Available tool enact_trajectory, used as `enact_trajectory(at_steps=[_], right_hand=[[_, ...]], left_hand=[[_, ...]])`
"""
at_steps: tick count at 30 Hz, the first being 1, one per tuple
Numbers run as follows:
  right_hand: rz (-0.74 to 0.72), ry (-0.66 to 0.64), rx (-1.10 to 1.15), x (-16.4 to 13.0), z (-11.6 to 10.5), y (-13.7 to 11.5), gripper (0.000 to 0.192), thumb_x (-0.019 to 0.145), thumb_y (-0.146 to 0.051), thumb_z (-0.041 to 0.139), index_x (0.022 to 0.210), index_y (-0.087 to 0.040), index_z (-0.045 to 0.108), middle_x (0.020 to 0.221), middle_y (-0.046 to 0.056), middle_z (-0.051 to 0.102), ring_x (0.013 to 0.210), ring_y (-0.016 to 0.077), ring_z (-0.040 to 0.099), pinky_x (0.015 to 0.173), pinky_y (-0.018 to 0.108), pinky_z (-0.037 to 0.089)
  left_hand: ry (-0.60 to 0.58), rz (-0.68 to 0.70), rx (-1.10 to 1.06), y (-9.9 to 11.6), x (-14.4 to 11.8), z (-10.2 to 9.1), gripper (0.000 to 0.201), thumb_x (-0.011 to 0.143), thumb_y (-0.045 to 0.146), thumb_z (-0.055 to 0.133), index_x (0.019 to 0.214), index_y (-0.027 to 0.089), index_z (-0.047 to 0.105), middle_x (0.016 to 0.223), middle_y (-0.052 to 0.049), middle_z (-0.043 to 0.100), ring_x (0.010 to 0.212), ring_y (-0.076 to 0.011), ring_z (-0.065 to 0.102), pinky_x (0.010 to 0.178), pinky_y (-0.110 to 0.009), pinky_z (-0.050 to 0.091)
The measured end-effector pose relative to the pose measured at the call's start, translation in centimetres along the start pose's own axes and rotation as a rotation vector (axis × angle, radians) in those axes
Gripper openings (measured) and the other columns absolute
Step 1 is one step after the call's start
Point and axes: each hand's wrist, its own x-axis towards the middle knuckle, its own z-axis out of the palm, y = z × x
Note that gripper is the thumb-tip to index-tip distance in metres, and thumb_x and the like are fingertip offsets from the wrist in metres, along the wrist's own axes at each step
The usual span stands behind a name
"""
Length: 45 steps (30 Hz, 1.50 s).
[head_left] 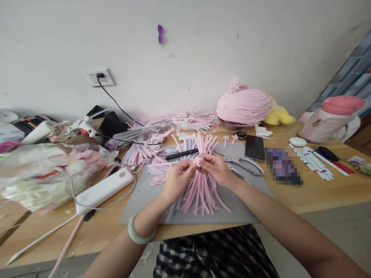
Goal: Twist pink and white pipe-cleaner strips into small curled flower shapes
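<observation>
From my end, the fingers hide most of the small pink piece (199,161), so I can't make out its shape. The hands also cover the middle of the pink stems (199,195) fanned over the grey mat (249,210), and a purplish item (282,166) to the right is pixelated. I see the left hand (180,175) and right hand (216,169) meeting above the stems, thumbs and fingers pinched narrowly on the piece between them. At far left, a clear plastic bag (17,181), cut off by the frame, holds pale and orange-pink bits I can't identify. At right stands a pink-lidded jug (321,125); its contents are unclear to me.
</observation>
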Motion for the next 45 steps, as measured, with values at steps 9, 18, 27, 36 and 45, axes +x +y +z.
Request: enact_trajectory(at_steps=[9, 18, 27, 36, 45], right_hand=[[0.022, 0.116, 0.101, 0.2, 0.5, 0.4, 0.027, 0.078, -0.044, 0.054, 0.075, -0.017, 0.054, 0.066, -0.002, 0.043, 0.058, 0.0080, 0.040, 0.056, 0.022, 0.035], [-0.015, 0.257, 0.020, -0.1, 1.3, 1.1, 0.027, 0.078, -0.042, 0.055, 0.070, -0.017, 0.057, 0.057, -0.004, 0.040, 0.053, 0.0085, 0.036, 0.051, 0.022, 0.029], [-0.034, 0.294, -0.017, -0.2, 1.6, 0.8, 0.023, 0.075, -0.038, 0.059, 0.067, -0.017, 0.060, 0.061, -0.001, 0.047, 0.056, 0.0093, 0.040, 0.052, 0.022, 0.034], [-0.046, 0.411, -0.148, 0.2, 0.7, -0.1, 0.016, 0.068, -0.033, 0.064, 0.077, -0.020, 0.067, 0.063, 0.000, 0.059, 0.055, 0.0103, 0.051, 0.052, 0.023, 0.041], [0.027, 0.286, -0.136, 0.7, -0.4, 0.0, 0.016, 0.068, -0.031, 0.065, 0.078, -0.018, 0.064, 0.060, -0.002, 0.058, 0.054, 0.0092, 0.051, 0.055, 0.023, 0.042]], left_hand=[[0.073, 0.123, -0.031, 0.1, 0.0, 0.4, 0.019, 0.082, 0.035, 0.048, 0.085, 0.017, 0.052, 0.073, 0.001, 0.056, 0.070, -0.0126, 0.054, 0.068, -0.024, 0.040], [0.366, 0.509, 0.594, -0.3, -0.3, 0.1, 0.008, 0.078, 0.024, 0.056, 0.076, 0.016, 0.057, 0.065, 0.001, 0.062, 0.061, -0.0126, 0.055, 0.067, -0.030, 0.033], [0.373, 0.494, 0.582, -0.6, -0.4, 0.7, 0.011, 0.074, 0.016, 0.055, 0.065, 0.017, 0.049, 0.057, 0.004, 0.055, 0.054, -0.0103, 0.052, 0.068, -0.029, 0.033], [0.270, 0.329, 0.397, -0.2, -0.2, -0.1, 0.008, 0.079, 0.025, 0.053, 0.077, 0.018, 0.056, 0.073, -0.001, 0.064, 0.066, -0.0133, 0.057, 0.070, -0.030, 0.039], [0.061, 0.225, 0.311, 0.4, 1.0, -1.6, 0.010, 0.078, 0.025, 0.054, 0.072, 0.018, 0.056, 0.069, 0.001, 0.063, 0.066, -0.0126, 0.057, 0.064, -0.024, 0.042]])
